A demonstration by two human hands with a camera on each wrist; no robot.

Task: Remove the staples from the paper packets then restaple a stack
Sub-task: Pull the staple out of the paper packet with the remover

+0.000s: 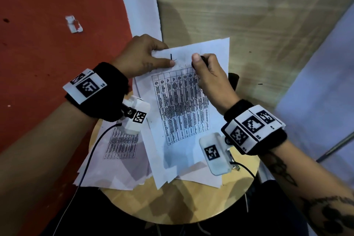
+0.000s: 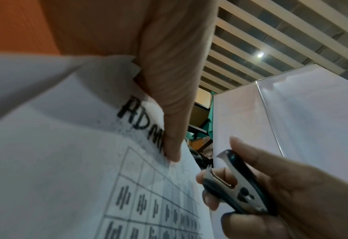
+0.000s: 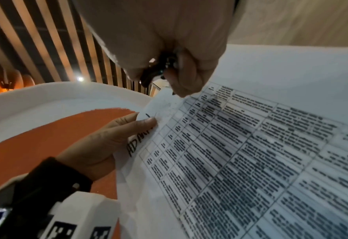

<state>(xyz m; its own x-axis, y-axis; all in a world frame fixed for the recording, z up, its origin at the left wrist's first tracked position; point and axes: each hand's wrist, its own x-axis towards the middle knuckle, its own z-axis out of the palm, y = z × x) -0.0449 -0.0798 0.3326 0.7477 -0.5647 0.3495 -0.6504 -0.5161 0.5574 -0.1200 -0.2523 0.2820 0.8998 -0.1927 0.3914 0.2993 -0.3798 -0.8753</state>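
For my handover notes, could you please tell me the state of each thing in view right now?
Paper packet: lifted at its top corner, pinched there.
Left hand: pinches the packet's top corner.
Right hand: grips the staple remover.
Staple remover: claws apart, off the paper.
Loose sheets: spread flat on the round table.
Paper scrap: crumpled on the red floor.

Black wristbands (image 1: 107, 90), white tagged cameras (image 1: 214, 153), forearm tattoos (image 1: 325, 209)
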